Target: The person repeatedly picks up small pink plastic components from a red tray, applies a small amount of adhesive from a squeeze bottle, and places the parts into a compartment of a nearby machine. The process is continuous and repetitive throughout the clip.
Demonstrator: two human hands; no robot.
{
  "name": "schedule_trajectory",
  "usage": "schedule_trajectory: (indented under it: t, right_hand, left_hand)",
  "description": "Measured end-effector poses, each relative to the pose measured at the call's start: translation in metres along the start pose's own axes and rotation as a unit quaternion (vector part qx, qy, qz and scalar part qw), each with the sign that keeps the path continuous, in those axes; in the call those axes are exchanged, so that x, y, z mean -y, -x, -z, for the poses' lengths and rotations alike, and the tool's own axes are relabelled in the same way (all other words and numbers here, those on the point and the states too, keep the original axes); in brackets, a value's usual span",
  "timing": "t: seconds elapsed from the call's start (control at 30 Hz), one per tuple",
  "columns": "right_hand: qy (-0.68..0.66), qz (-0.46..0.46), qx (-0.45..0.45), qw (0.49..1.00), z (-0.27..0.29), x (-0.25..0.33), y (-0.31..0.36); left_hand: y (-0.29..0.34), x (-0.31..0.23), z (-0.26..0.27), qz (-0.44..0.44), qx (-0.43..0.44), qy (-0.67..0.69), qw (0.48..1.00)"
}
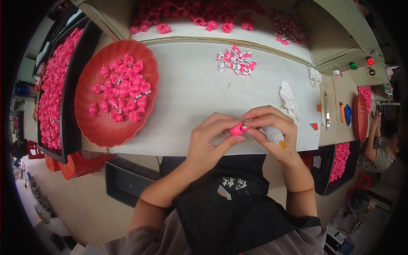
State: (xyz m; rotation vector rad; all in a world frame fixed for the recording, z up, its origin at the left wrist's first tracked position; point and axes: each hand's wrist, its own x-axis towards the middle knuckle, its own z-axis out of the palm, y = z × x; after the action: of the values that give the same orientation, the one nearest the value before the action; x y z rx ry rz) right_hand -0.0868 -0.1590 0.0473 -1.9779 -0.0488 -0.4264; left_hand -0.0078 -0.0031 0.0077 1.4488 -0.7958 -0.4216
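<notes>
Pink plastic dominates the head view. In the lower centre of the frame, the left hand (208,138) and the right hand (272,127) meet over the near edge of a pale grey table (191,89). Between them is a small pink piece (238,128), pinched by the left thumb and fingertips, which are curled closed around it. The right hand's fingertips also touch the piece from the right side, bent in close. The same hand has a small white squeeze bottle (274,135) with an amber nozzle tucked under its fingers, the nozzle pointing down and to the right, toward the person's body.

At the left of the frame a round red basin (91,123) with a scalloped rim rests on the table and holds a loose heap of similar pink pieces (123,91). Further left, a long black tray (70,106) is filled with rows of more pink parts. At upper centre lies a small pile of white and pink bits (236,59), and beyond it, on a raised ledge along the top edge, a broad scatter of pink parts (191,15). To the right of the hands, some white scraps (289,100) lie on the table.

At the far right edge another person in a striped top (376,159) sits, hands raised near another red basin (361,117) seen edge-on.
</notes>
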Motion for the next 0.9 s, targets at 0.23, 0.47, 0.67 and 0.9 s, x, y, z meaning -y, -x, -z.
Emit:
schedule_trajectory:
  t: [0.23,0.47,0.67,0.9]
  right_hand:
    - [0.054,0.067,0.001,0.996,-0.001,-0.004,0.010]
    - [0.079,0.065,0.003,0.995,-0.002,-0.001,0.016]
    - [0.123,0.181,0.070,0.973,0.011,-0.008,0.011]
    - [0.128,0.243,0.094,0.957,0.012,-0.011,0.008]
  left_hand:
    - [0.001,-0.001,-0.005,0.011,0.001,0.033,0.999]
    - [0.002,-0.008,-0.003,0.195,0.099,0.320,0.922]
    - [0.001,-0.018,-0.005,0.251,0.136,0.376,0.882]
    - [0.006,-0.011,-0.006,0.257,0.159,0.414,0.859]
